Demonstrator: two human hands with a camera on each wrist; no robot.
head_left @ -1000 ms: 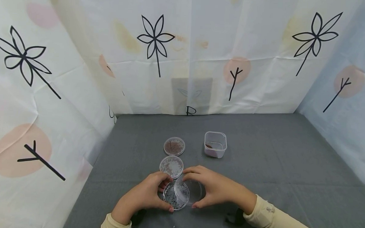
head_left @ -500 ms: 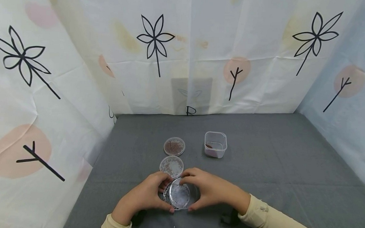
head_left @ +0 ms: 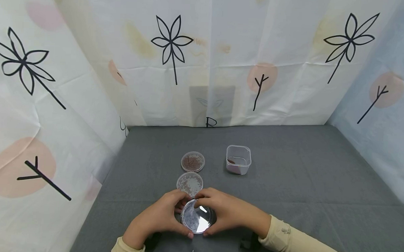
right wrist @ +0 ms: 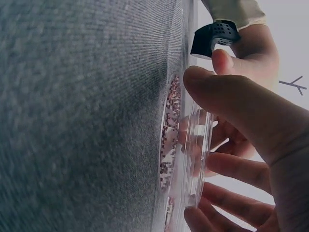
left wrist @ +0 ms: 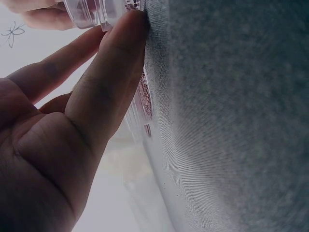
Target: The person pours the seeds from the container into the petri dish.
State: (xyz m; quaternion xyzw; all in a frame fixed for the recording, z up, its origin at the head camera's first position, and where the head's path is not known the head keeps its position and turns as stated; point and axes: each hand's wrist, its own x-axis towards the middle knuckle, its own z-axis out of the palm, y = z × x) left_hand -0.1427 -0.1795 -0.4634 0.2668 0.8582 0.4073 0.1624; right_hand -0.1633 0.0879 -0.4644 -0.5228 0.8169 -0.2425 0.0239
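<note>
Nearest the person, a clear petri dish (right wrist: 170, 140) with dark reddish bits stands on the cloth. My left hand (head_left: 162, 215) holds its left side, thumb in front and fingers behind. My right hand (head_left: 230, 212) grips a clear petri dish lid (head_left: 193, 217) by its right edge, over the dish. From above, lid and dish nearly line up; the right wrist view shows the lid close over the dish, slightly apart. In the left wrist view, the left thumb (left wrist: 113, 72) reaches the dish edge. Light glares off the lid and partly hides the contents.
Behind the hands lies a petri dish (head_left: 190, 184) with scattered bits, then another (head_left: 192, 162) with a brown layer. A square clear plastic tub (head_left: 238, 160) with a little brown matter stands at their right. Grey cloth (head_left: 304, 174) covers the table; printed curtains (head_left: 278, 39) enclose it.
My right hand has moved left with the lid, which was tilted beside the dish and now lies nearly level over it. My left hand has stayed at the dish.
</note>
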